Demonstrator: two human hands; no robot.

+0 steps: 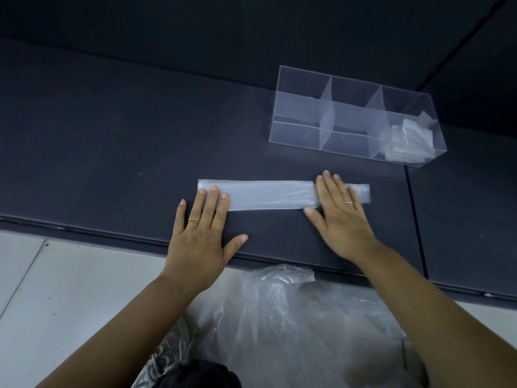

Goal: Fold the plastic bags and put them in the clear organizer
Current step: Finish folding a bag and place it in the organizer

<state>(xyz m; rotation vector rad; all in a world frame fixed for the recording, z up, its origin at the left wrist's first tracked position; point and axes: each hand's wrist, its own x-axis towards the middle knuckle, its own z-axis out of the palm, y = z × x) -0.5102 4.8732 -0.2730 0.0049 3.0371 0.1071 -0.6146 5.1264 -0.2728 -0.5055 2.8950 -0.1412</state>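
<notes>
- A loose heap of crumpled plastic bags (293, 317) is lying nearest the person, on the pale floor (56, 289) just below the edge of the dark padded surface (112, 135).
- The left hand (201, 233) is lying flat on the dark surface with its fingers straight and slightly spread. Its fingertips are pressing down on the left end of the folded bag (268, 195), and its thumb is stretching out to the side on the padding. It is gripping nothing.
- The right hand (341, 214) is also lying open and flat, fingers straight. It is pressing across the folded bag near its right end, so that a short piece is showing beyond the fingers.
- The folded bag is lying as a long, narrow, flattened strip running left to right between the two hands.
- The clear organizer (355, 119) is standing farther back and to the right, well apart from the strip, with clear dividers splitting it into compartments.
- Several small folded bags (408, 141) are sitting inside the organizer at its right end.
</notes>
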